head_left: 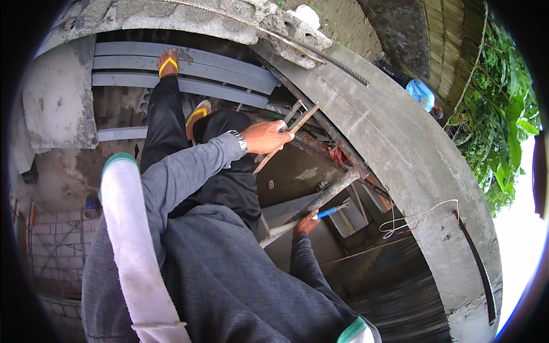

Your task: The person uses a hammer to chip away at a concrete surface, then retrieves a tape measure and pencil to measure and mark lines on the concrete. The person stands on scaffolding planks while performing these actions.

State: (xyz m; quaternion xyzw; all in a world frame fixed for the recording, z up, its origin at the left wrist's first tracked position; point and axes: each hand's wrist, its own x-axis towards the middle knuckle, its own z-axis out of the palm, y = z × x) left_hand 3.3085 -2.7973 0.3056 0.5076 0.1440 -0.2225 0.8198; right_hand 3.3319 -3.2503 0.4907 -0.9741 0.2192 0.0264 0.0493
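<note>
I see the person's left hand (266,137) closed on a thin wooden strip (305,119), which is to the left of the big concrete ledge (400,128). The right hand (305,224) grips a blue-handled tool (327,212), also left of the ledge, but I can't tell what kind it is. It is just beside a round pole (336,188) with one end near the ledge. Farther left of the ledge, a yellow-strapped flip-flop (168,62) rests on grey metal beams (217,73). A white wire (424,212) loops at the ledge's edge.
</note>
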